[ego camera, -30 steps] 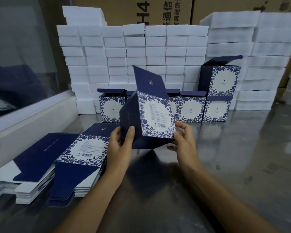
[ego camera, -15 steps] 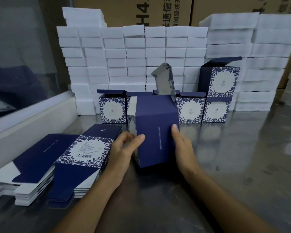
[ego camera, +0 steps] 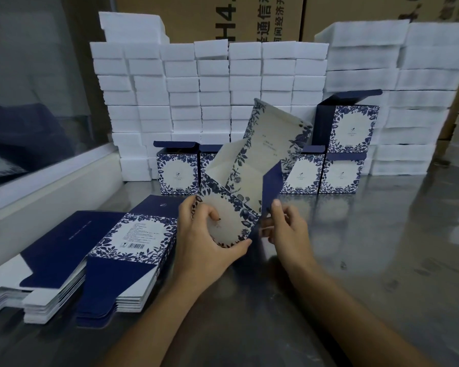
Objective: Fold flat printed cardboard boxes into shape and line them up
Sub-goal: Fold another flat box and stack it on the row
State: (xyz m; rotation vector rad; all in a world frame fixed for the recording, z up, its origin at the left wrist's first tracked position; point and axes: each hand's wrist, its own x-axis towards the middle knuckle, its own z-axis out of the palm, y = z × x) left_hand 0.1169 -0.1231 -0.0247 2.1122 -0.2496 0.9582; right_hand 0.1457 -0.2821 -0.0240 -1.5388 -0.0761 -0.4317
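I hold a half-formed blue and white printed box [ego camera: 252, 178] tilted above the steel table, its open end toward me and its flaps standing up. My left hand [ego camera: 207, 242] grips the box's lower left side, thumb under its edge and fingers curled over a flap. My right hand [ego camera: 286, 229] pinches the dark blue right wall. A stack of flat box blanks [ego camera: 127, 247] lies to the left. A row of folded boxes [ego camera: 301, 173] stands behind, with one more box [ego camera: 354, 128] on top at the right.
White foam blocks [ego camera: 210, 83] are stacked in a wall behind the folded boxes, with brown cartons [ego camera: 223, 17] above. A pale ledge and glass pane [ego camera: 37, 102] run along the left. The steel table [ego camera: 382, 247] extends to the right and front.
The box has been turned from showing its dark blue side to showing its open end and flaps. Both hands shifted their hold; the left now curls over a flap.
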